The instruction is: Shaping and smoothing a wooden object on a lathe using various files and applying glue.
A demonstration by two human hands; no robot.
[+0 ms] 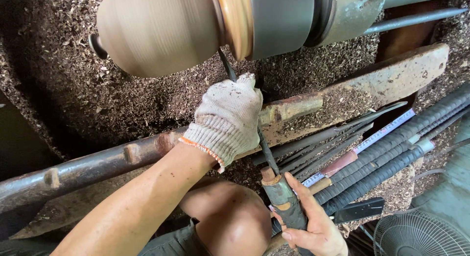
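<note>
A rounded wooden piece [156, 31] spins on a lathe at the top, blurred by motion, fixed to a pale wooden disc [236, 21] and a grey metal chuck [281, 18]. My left hand [227, 119], in a white knit glove, presses a long dark turning chisel [267, 151] down on the rusty tool rest bar [122, 155]. The chisel's tip reaches up to the gap between the piece and the disc. My bare right hand [313, 226] grips the chisel's worn wooden handle [284, 202] low in the view, above my bent knee [230, 219].
Wood shavings [98, 99] cover the bed under the lathe. Several more long tools with ribbed dark handles [391, 153] and a measuring strip lie at the right. A fan grille [421, 234] sits in the bottom right corner.
</note>
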